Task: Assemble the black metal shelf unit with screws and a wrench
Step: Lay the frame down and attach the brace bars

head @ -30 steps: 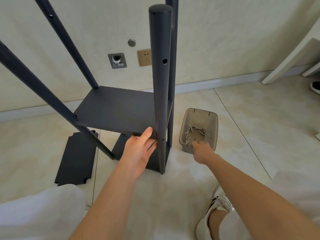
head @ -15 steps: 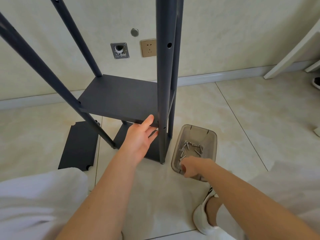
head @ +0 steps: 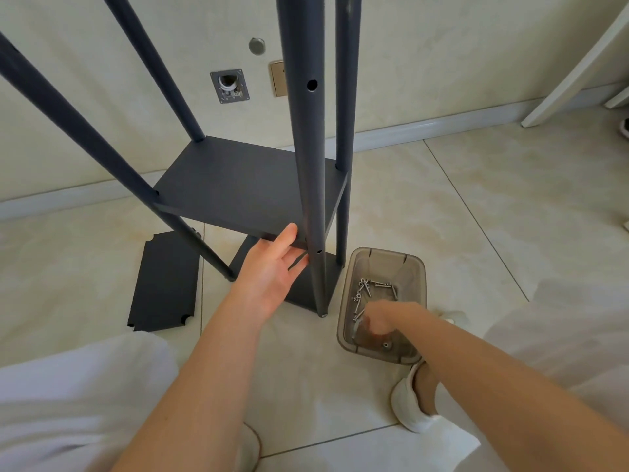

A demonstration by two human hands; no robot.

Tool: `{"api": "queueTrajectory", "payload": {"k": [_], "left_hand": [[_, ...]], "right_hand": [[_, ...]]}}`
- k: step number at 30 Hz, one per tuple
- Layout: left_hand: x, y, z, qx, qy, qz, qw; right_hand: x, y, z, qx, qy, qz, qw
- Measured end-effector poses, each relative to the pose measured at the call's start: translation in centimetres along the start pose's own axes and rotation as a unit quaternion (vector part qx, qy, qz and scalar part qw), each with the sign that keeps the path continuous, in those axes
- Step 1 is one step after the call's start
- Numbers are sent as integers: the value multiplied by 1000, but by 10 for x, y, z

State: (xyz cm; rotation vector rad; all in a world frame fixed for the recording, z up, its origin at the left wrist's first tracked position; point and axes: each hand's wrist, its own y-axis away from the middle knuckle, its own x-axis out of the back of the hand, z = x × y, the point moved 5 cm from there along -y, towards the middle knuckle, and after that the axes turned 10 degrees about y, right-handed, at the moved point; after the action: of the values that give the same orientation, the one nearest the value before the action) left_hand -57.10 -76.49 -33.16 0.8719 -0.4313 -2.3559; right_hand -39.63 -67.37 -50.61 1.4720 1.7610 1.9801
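Note:
The black shelf unit stands on the tiled floor with one shelf panel (head: 238, 185) fixed between its four poles. My left hand (head: 272, 270) reaches under that panel's front edge beside the near pole (head: 308, 165); the fingers are straight and the thumb lies against the edge. My right hand (head: 381, 318) is down inside the clear plastic tray (head: 420, 277), fingers curled among the loose screws (head: 366, 289). It is blurred, so whether it grips a screw is unclear. No wrench is visible.
A loose black panel (head: 166, 281) lies flat on the floor to the left. Another panel (head: 306, 287) lies under the unit. My white shoe (head: 412, 403) is just below the tray. A wall socket (head: 277, 78) and white furniture leg (head: 571, 73) are behind.
The tray now sits nearer to me and my right hand has gone from its near rim down into it among the screws. My left hand stays at the shelf edge.

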Motion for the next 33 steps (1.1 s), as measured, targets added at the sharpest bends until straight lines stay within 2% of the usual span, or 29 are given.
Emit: {"api": "queueTrajectory", "payload": {"k": [6,10,17,22,33], "left_hand": [[4,-2,-1,-19,-81,15,996],[2,0,-1,-16,-43,0,999],[1,1,-2,-3,-30,37,999],[-2,3,-1,-7,-11,27,1000],[-2,3,-2,-10,7,24,1000]], "right_hand": [[-17,-17,5,-22,5,11,1000],[-23,-31,-1,-10,-38,24,999],[-27,-49,0,-23,-90,51,994],[-31,-54,0,-23,-83,69,994],[-45,-51,1,-40,-58,50,996]]}}
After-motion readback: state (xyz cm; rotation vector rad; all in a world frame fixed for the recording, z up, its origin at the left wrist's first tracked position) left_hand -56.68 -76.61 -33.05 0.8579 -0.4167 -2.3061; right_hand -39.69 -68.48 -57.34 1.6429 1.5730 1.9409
